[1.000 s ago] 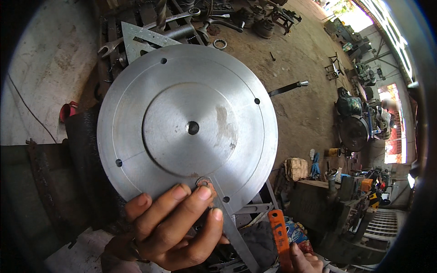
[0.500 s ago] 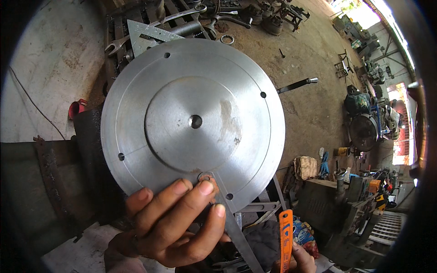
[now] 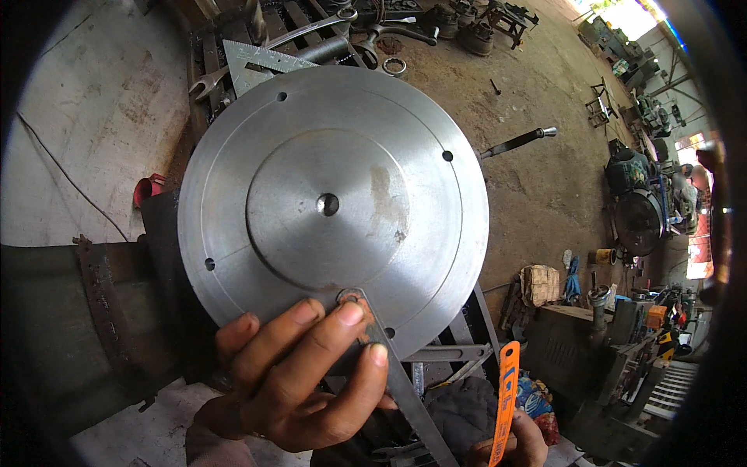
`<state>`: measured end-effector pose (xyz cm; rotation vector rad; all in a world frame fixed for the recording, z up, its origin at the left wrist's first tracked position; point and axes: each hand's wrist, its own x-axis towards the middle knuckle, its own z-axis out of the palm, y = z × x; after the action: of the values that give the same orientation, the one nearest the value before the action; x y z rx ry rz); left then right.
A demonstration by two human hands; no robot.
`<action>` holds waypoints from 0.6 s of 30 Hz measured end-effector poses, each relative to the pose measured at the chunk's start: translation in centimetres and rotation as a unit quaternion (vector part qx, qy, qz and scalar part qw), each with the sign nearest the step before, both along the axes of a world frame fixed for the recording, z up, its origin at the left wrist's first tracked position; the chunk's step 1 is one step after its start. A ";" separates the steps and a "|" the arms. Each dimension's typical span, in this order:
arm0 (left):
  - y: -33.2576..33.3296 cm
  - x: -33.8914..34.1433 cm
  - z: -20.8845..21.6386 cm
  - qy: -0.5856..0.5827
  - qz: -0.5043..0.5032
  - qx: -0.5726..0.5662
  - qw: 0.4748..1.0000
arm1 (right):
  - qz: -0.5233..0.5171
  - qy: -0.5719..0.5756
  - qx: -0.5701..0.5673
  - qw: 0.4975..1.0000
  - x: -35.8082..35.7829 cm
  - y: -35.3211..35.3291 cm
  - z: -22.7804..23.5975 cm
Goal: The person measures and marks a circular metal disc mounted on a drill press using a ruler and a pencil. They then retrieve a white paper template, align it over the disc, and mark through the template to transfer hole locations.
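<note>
Head view: one disc [image 3: 327,241], with four small holes [image 3: 447,156] around one central hole [image 3: 327,205], is mid-scene. One strip [image 3: 412,405] overlaps its near edge, clamped in the grip of the left hand [image 3: 299,381]. Near right, the right hand [image 3: 531,440] grips one orange blade [image 3: 506,397]. One set square [image 3: 257,62] shows far left.

Left hand [image 3: 292,389] near, back up, fingers [image 3: 317,349] bent, gripping; right hand [image 3: 527,440] near right, pinching.
</note>
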<state>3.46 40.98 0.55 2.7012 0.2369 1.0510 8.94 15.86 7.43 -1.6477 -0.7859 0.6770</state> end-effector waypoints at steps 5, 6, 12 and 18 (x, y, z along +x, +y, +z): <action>0.1 0.5 -0.4 -0.042 0.008 0.023 0.999 | -0.017 0.029 -0.016 0.999 -0.3 -0.3 -0.5; 0.2 0.7 -0.6 -0.054 0.004 0.023 0.998 | -0.020 0.046 -0.010 0.999 -0.4 -0.3 -0.6; -0.2 1.0 -0.6 -0.070 0.017 0.004 0.997 | -0.038 0.088 -0.004 0.995 -0.7 -0.6 -0.9; 0.4 -0.1 -0.2 0.012 -0.024 0.050 0.998 | -0.038 0.129 0.001 0.991 -0.7 -0.7 -0.6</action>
<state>3.39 41.33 0.36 2.7948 0.1256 1.0448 8.22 15.19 6.80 -1.5429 -0.5350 0.8159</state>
